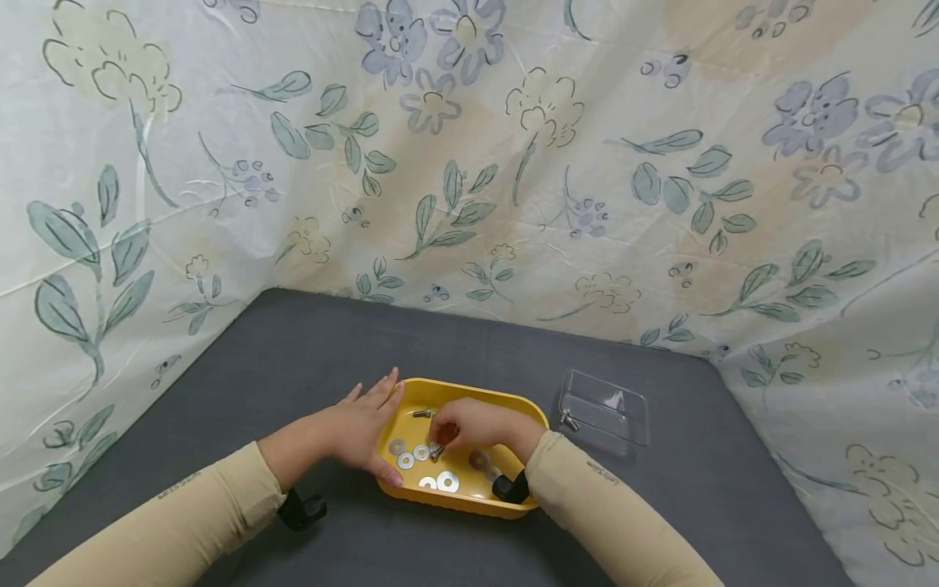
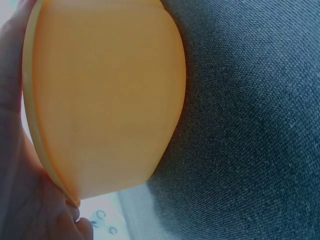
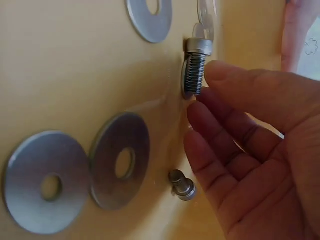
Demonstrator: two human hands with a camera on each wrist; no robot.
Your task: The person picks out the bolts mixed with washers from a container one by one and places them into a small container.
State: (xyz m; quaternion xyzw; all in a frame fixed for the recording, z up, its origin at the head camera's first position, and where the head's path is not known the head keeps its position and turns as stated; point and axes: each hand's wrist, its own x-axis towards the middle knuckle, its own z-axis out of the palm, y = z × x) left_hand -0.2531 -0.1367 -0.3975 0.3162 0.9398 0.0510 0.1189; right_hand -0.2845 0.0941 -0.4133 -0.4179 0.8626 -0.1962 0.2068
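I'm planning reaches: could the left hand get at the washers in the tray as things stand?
Probably yes: the left hand rests on the yellow tray, with the nearer washers close by inside and nothing visible blocking them.

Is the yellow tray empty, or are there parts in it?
Not empty: the head and right wrist views show washers and bolts inside the yellow tray.

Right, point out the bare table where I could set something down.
Free: the grey table behind the yellow tray, up to the floral curtain, and the strip between the clear container and that curtain's right side. Crowded: inside the tray, with washers, screws and the right hand.
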